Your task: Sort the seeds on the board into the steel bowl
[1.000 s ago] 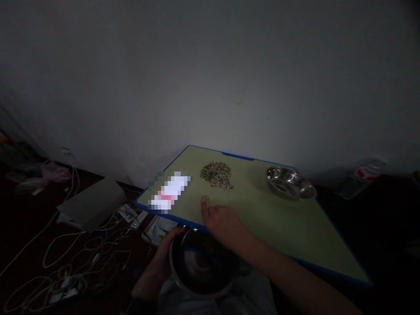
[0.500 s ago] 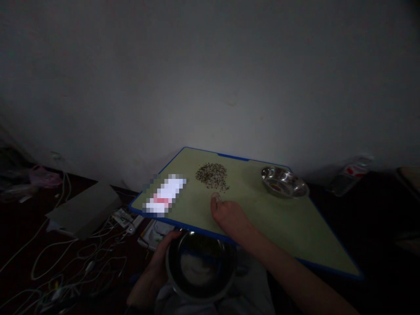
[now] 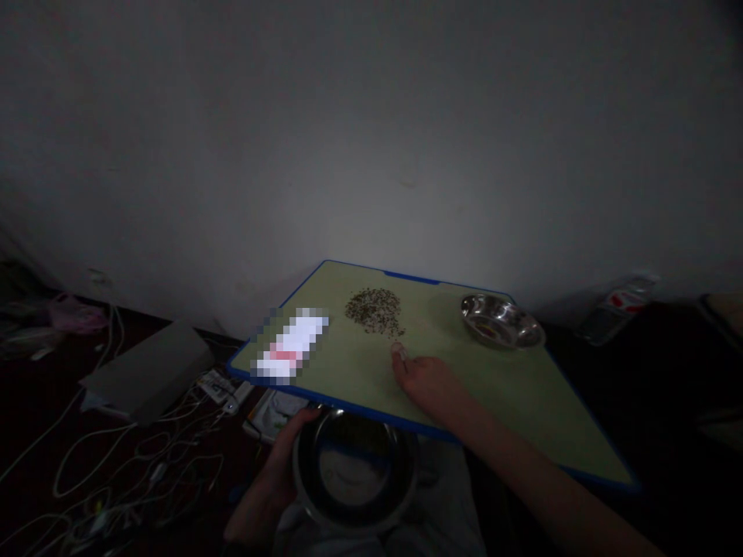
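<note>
My left hand (image 3: pixel 272 483) is wrapped round the rim of a dark metal bowl (image 3: pixel 354 472) held just below the near edge of a green board with a blue rim (image 3: pixel 511 394). My right hand (image 3: pixel 426 381) rests on the board with one finger stretched out, its tip touching the board just below a pile of small dark grains (image 3: pixel 373 309); the other fingers are curled in. A small shiny steel bowl (image 3: pixel 502 321) stands on the board's far right.
A blurred white and pink packet (image 3: pixel 289 346) lies on the board's left part. White cables (image 3: pixel 116 464) and a grey box (image 3: pixel 148 371) cover the dark floor at left. A plastic bottle (image 3: pixel 615 305) lies at right. A pale wall rises behind.
My right hand has slid to the right and away from me across the board, toward the lower right edge of the grain pile. The left hand and its bowl have hardly moved.
</note>
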Motion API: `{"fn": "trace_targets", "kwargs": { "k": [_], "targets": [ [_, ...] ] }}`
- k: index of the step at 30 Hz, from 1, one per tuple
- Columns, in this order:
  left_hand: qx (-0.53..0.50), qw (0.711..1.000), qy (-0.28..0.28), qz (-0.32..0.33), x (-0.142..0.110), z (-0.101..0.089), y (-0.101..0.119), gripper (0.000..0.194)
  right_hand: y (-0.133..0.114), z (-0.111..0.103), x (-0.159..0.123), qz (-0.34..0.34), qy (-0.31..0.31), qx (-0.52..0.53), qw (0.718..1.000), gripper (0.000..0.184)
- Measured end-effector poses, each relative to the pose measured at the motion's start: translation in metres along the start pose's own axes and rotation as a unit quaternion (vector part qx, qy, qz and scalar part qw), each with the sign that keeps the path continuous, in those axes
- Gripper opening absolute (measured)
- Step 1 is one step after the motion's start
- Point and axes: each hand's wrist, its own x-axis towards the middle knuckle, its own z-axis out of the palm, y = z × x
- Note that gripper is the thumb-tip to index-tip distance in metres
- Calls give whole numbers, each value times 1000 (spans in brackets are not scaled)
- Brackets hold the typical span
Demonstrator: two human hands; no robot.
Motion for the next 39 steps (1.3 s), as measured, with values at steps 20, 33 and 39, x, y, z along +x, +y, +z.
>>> {"fn": "trace_targets", "kwargs": {
  "k": [20,33,39],
  "targets": [
    [-3,1000,-3,-8,-2,6,-1,18,23,25,-24,-27,26,11,999,50],
    [7,1000,27,-10,-9,15,3,19,19,25,-7,-49,56,-2,997,47],
    [14,1000,23,-10,-11,18,3,18,27,26,-5,-35,37,12,999,47]
  ]
}}
